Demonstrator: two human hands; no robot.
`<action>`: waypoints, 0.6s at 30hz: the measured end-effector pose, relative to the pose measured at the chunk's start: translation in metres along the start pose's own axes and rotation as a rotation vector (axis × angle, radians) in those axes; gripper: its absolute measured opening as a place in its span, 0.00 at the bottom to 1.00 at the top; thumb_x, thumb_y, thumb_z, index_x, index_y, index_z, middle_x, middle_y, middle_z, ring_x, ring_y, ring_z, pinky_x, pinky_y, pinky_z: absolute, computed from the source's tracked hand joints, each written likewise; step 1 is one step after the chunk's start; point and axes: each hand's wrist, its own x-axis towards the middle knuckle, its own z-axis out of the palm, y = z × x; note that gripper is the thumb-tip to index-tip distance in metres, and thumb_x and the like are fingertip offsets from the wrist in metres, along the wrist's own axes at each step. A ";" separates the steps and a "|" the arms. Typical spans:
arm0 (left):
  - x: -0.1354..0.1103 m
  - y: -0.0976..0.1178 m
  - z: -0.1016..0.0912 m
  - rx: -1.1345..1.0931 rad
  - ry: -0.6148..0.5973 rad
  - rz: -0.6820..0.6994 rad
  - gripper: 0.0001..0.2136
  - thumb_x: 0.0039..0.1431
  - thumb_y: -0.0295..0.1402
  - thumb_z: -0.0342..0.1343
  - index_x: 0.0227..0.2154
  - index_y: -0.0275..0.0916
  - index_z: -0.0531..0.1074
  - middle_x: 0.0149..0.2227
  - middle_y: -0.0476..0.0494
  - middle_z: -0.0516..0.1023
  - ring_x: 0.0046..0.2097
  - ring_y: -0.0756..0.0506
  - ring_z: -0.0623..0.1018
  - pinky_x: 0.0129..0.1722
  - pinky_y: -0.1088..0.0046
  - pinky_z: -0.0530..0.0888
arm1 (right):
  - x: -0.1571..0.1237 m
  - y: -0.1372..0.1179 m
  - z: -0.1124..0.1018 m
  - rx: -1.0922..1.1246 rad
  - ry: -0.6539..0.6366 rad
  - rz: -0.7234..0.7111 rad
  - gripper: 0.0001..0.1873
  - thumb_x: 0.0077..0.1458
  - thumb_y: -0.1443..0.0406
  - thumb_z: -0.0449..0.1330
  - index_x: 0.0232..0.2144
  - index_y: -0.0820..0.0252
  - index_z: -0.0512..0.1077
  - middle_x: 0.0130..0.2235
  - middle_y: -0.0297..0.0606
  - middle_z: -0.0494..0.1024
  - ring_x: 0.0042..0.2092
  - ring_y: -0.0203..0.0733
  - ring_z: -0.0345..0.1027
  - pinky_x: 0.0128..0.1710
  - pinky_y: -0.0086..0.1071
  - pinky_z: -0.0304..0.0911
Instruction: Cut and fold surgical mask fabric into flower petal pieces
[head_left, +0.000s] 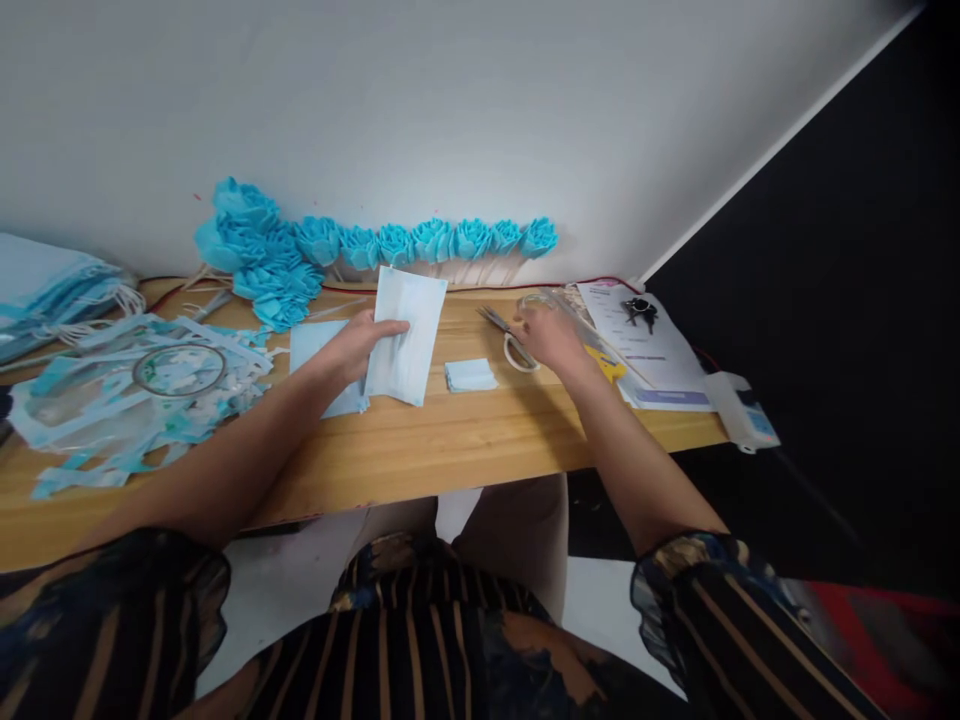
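Note:
My left hand (364,345) pinches a pale blue pleated face mask (409,340) held upright, thumb across its front; no ear loops show on it. Under that hand, more flat light blue sheets (319,345) lie on the table. My right hand (547,335) has its fingers closed on a pair of scissors (519,352) with white handles, the blades pointing to the back left. Part of the handles is hidden by the hand. Between the hands lies a small stack of cut blue pieces (471,375).
Blue flowers (394,243) on sticks line the wall, with a pile (259,250) at left. Cut scraps (150,390) with a tape roll (180,370) and stacked masks (52,285) lie far left. At right are a paper sheet (660,360), keys (639,313) and a yellow item (606,365).

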 end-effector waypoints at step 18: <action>-0.005 0.010 0.002 -0.073 -0.080 0.039 0.18 0.38 0.37 0.75 0.32 0.36 0.79 0.34 0.37 0.85 0.34 0.38 0.81 0.37 0.60 0.77 | 0.001 -0.005 -0.017 0.928 0.051 -0.055 0.35 0.48 0.59 0.67 0.59 0.55 0.69 0.41 0.37 0.81 0.41 0.42 0.76 0.44 0.36 0.70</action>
